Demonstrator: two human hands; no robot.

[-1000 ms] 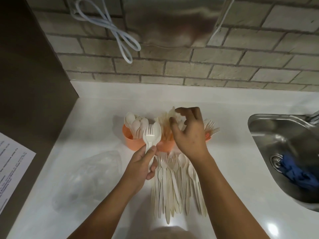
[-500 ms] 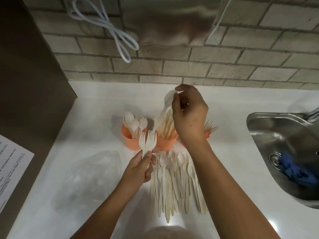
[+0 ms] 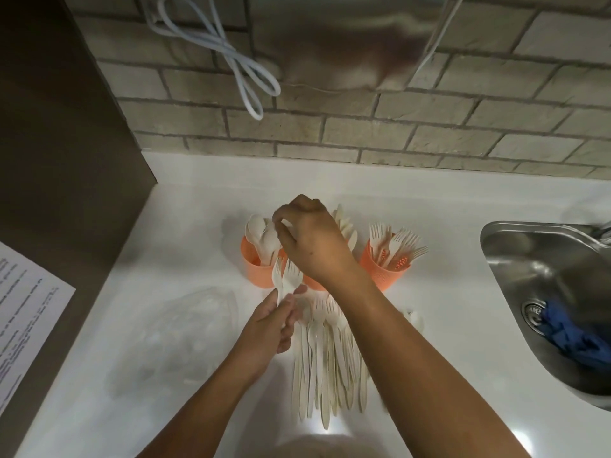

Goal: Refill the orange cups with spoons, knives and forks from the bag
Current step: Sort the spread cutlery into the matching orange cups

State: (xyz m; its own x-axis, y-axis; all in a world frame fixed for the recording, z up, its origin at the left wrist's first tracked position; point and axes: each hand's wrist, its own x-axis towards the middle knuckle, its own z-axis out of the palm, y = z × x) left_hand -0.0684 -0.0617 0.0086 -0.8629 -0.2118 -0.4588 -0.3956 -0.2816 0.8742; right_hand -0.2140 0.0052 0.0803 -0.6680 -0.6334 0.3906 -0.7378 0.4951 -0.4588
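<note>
Orange cups: three, upright in a row on the white counter, near the brick wall.
- Left cup: holds spoons, bowls up; they overlap and blur, so no exact count.
- Middle cup: mostly hidden by the right wrist; knives stand in it, number unclear.
- Right cup: holds forks, tines up and fanned; several, not countable one by one.

Right hand: one, reaching across to the left cup, fingers curled, fingertips pinching a pale spoon just above the other spoons.

Left hand: one, in front of the cups, thumb and fingers gripping two forks by their handles, tines pointing up and away from the person.

Loose cutlery pile: one heap lying flat on the counter just in front of the cups, handles toward the person; many pieces, partly under the right forearm.

Bag: one, clear plastic, crumpled on the counter left of the pile.

Other items: one steel sink at right with one blue cloth in it; one printed sheet at far left; one looped white cable on the wall.
</note>
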